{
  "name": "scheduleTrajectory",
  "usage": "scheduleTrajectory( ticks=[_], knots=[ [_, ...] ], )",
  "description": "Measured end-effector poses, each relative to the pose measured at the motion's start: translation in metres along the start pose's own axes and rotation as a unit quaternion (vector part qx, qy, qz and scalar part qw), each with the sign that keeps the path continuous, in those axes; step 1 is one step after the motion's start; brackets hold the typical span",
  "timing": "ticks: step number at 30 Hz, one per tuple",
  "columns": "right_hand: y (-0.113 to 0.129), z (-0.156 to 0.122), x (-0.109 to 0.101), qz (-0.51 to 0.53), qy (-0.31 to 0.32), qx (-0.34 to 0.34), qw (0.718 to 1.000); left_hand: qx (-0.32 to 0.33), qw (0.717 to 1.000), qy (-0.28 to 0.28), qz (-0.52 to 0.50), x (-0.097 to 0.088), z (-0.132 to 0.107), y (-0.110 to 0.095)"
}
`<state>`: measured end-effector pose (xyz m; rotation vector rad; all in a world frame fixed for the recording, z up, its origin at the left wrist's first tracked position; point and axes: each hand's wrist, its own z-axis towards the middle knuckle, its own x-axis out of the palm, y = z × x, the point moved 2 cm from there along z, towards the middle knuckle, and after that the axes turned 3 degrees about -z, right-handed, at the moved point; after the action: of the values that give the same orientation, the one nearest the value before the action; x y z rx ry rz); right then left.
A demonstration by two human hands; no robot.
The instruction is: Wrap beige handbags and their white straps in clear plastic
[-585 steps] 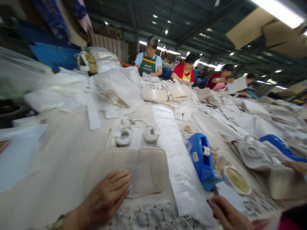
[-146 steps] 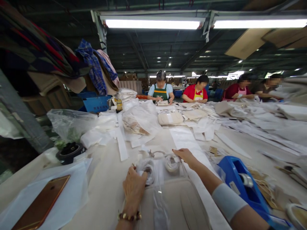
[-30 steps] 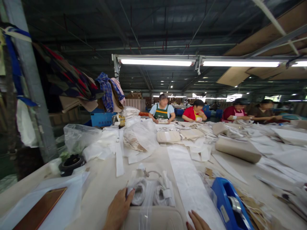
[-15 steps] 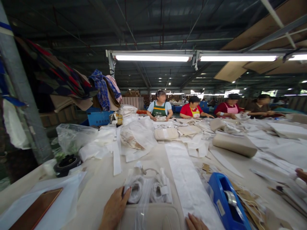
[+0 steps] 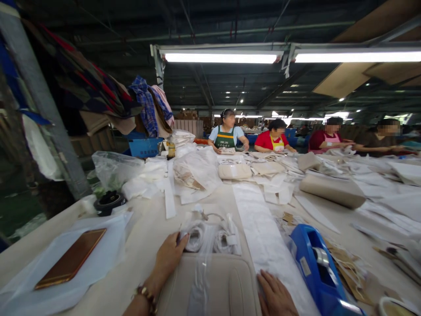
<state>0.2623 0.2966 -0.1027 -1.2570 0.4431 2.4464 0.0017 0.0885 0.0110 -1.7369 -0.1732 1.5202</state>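
Note:
A beige bag lies flat on the table below me, with a strip of clear plastic running down its middle. At its top edge are two plastic-wrapped coils, a left coil and a right coil. My left hand rests at the bag's upper left corner, fingers stretched out, thumb side close to the left coil. My right hand lies flat at the bag's right edge, partly on a long white padded strip. Its fingers are extended and hold nothing.
A blue tape dispenser stands to the right. On the left, a phone lies on white sheets, with a black round object behind it. Plastic bags and a rolled beige piece lie farther back. Several co-workers sit across the table.
The view has tilted down and shifted left, so more of the bag and both hands shows. My right hand lies more fully in view beside the bag; my left hand keeps its place.

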Motion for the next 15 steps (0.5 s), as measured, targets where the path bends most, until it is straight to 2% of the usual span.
scheduleTrajectory(
  ticks=[2, 4, 7, 11, 13, 15],
  knots=[
    [0.002, 0.002, -0.009, 0.050, 0.040, 0.006, 0.998, -0.003, 1.000, 0.008, -0.015, 0.001, 0.001, 0.001],
    [0.009, 0.003, -0.017, 0.107, 0.044, 0.032, 0.993, -0.008, 0.999, 0.012, -0.035, 0.001, 0.002, 0.002],
    [0.024, 0.008, -0.028, 0.210, 0.028, 0.132, 0.968, -0.023, 0.997, 0.014, -0.076, -0.002, 0.005, 0.003],
    [0.043, 0.022, -0.044, 0.347, 0.133, 0.293, 0.881, -0.036, 0.982, 0.059, -0.174, -0.014, 0.007, 0.010],
    [0.052, 0.031, -0.056, 0.394, 0.177, 0.321, 0.842, -0.051, 0.971, 0.084, -0.219, -0.021, 0.000, 0.017],
    [0.062, 0.038, -0.068, 0.432, 0.191, 0.328, 0.818, -0.076, 0.960, 0.102, -0.250, -0.025, -0.011, 0.025]
  ],
)
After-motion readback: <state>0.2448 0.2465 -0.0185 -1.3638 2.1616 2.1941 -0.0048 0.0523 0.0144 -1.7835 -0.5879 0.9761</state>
